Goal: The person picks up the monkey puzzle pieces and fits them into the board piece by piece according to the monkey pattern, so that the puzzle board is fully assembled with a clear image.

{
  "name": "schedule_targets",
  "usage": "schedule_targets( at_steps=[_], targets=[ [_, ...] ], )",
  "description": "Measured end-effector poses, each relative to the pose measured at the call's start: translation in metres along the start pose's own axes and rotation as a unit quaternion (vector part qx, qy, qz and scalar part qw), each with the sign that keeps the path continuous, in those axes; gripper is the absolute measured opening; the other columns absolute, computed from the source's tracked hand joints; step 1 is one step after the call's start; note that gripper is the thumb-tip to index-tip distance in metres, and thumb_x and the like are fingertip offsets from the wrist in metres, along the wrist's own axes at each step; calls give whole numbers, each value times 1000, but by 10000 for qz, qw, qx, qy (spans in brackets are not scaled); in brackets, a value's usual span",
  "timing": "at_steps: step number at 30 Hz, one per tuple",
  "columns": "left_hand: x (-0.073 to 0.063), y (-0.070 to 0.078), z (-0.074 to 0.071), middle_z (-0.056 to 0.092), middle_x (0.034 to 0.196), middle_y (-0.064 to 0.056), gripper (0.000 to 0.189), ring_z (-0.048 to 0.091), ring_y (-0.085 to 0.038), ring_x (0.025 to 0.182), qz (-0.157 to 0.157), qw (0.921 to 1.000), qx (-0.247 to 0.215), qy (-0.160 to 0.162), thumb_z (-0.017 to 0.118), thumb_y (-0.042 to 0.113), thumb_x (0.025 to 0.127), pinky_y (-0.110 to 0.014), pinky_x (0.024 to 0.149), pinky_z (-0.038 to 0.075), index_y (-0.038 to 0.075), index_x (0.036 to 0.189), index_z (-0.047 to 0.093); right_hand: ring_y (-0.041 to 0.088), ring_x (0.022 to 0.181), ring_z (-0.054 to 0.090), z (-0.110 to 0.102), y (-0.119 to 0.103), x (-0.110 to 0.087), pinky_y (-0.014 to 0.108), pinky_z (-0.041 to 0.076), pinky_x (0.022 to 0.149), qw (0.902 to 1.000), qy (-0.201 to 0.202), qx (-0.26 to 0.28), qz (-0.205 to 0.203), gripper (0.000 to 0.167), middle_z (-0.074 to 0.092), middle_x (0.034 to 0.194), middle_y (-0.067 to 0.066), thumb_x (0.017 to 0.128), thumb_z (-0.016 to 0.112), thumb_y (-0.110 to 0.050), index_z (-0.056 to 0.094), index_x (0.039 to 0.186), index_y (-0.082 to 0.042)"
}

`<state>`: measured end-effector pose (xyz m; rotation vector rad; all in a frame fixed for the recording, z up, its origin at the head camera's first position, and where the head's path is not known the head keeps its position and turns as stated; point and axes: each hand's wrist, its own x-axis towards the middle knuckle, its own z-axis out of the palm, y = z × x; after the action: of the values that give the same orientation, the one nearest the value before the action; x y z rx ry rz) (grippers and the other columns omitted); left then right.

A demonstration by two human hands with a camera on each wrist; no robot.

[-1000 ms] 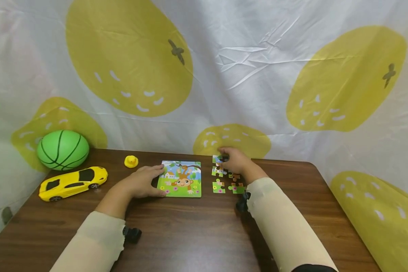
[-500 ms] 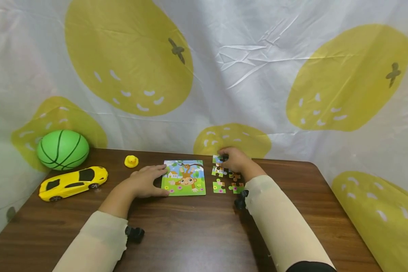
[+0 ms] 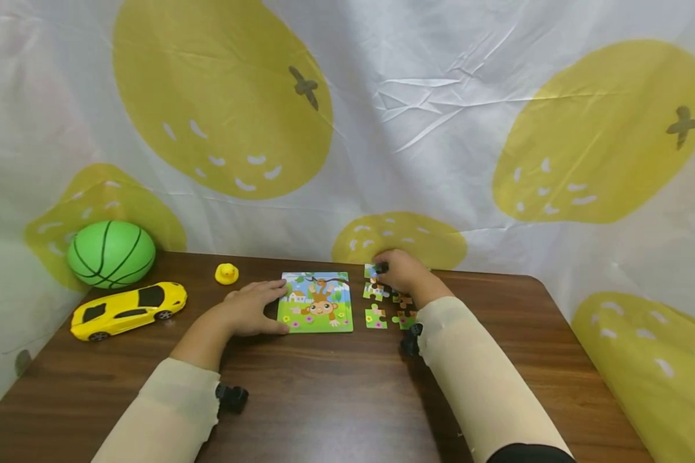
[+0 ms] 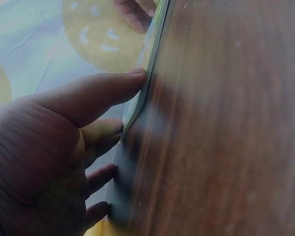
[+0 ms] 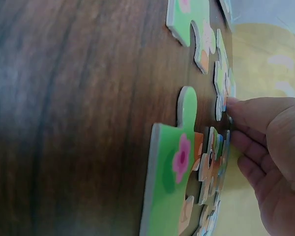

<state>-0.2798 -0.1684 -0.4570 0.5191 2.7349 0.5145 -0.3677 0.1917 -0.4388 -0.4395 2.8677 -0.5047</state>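
Note:
My left hand (image 3: 251, 310) spans the left side of a square picture board (image 3: 318, 303) showing a cartoon monkey. In the left wrist view the thumb touches the edge of the board (image 4: 148, 64) and the other fingers reach around its corner. To the right of the board lie several jigsaw pieces (image 3: 376, 317) in loose rows, slightly apart. My right hand (image 3: 402, 271) is at the far row, thumb and finger pinching a blue-topped jigsaw piece (image 3: 370, 271); the palm hides neighbouring pieces. In the right wrist view a green piece with a pink flower (image 5: 169, 167) lies nearest.
On the left of the brown wooden table (image 3: 313, 399) are a yellow toy car (image 3: 130, 311), a green ball (image 3: 112, 254) and a small yellow rubber duck (image 3: 226, 274). A fruit-print curtain (image 3: 394, 167) hangs along the back edge.
The picture board has slid a little to the right, towards the jigsaw pieces, with my left hand following it. My right hand stays almost in place at the far piece.

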Motion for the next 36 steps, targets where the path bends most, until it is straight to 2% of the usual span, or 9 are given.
schedule_targets(
  at_steps=[16,18,20,21,23,28,31,33,36],
  targets=[
    [2,1,-1,26,180,-1,97,21,-43,166,66,10000,-20,11,77,63,90,-81,121,23,22,168,38,38,135,63,-7,7,-4,55,53,112,9995,108,239,-180,46,66,147,18,100,73,-15,66,144,-5],
    [1,2,-2,26,180,-2,97,22,-43,166,82,10000,-26,15,77,63,90,-81,120,23,21,168,38,33,121,67,-8,5,-3,51,56,104,9995,154,121,-256,33,71,133,17,100,73,-14,72,131,-5],
    [1,2,-3,27,180,-2,97,21,-43,166,74,10000,-47,12,77,62,90,-81,121,23,21,168,38,27,97,64,-8,4,-2,45,53,87,9993,189,47,-313,10,69,105,12,99,73,-13,71,106,-5],
    [0,2,-3,27,180,-2,97,21,-43,166,68,10000,-52,10,77,62,90,-81,121,23,21,168,38,25,86,58,-9,3,-2,43,48,80,9992,200,16,-343,11,62,92,9,99,73,-12,64,95,-7],
    [0,2,-3,27,180,-2,97,21,-42,166,66,10000,-48,12,78,62,89,-81,121,23,21,168,38,22,73,44,-9,3,-2,41,38,72,9990,218,-10,-385,30,43,78,4,98,73,-11,47,82,-10],
    [0,1,-3,26,180,-2,97,21,-42,166,65,10000,-44,11,77,62,90,-81,120,24,21,168,38,21,73,41,-7,5,-3,41,36,72,9985,301,7,-447,27,42,79,4,96,74,-14,51,85,-8],
    [0,1,-3,26,180,-2,97,21,-42,166,66,10000,-23,7,77,62,90,-81,120,24,21,168,37,22,81,53,-6,4,-4,41,45,76,9979,394,121,-502,14,59,90,5,96,74,-17,65,98,-6],
    [-1,0,-2,26,180,-3,98,21,-42,166,57,10000,-15,-1,77,62,90,-81,121,24,21,169,37,25,97,65,-6,1,-7,45,55,86,9974,439,276,-501,26,71,111,8,96,74,-21,74,119,-8],
    [-1,-1,-2,26,180,-3,98,22,-43,166,48,10000,-12,-3,77,62,90,-81,121,24,21,169,37,30,124,67,-5,-8,-10,52,57,101,9964,502,453,-513,50,69,142,10,97,75,-26,68,145,-15]
  ],
)
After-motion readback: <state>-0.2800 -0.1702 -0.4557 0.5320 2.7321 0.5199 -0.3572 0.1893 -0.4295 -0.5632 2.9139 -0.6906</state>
